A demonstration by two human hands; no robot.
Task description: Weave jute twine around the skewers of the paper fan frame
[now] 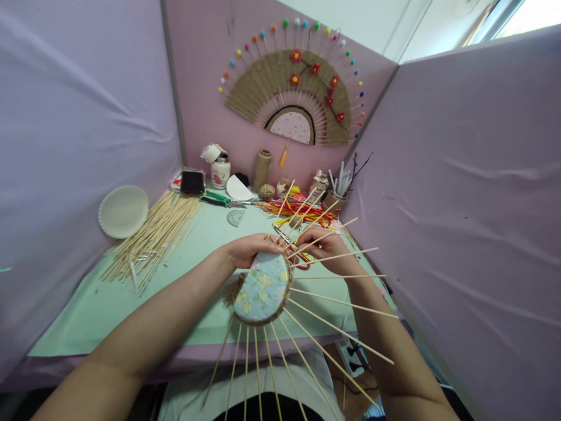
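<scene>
My left hand (252,248) is closed on the upper edge of a half-round fan base (263,287). It is covered in pale blue fabric with yellow flowers, and brown twine runs round its curved rim. Thin bamboo sticks (339,276) fan out from that rim to the top, right and bottom. Loose twine (234,289) hangs at the base's left side. Among the upper sticks, my right hand (324,248) has its fingers pinched together close to the rim; what they hold is hidden. Red-handled scissors (283,235) show behind the sticks between my hands, partly covered.
A heap of bamboo sticks (153,240) and a white plate (123,211) are at left. Green-handled pliers (219,199), a protractor (235,218), a jar (220,171) and red and yellow strips (307,211) lie farther back. A finished fan (258,82) hangs on the back wall.
</scene>
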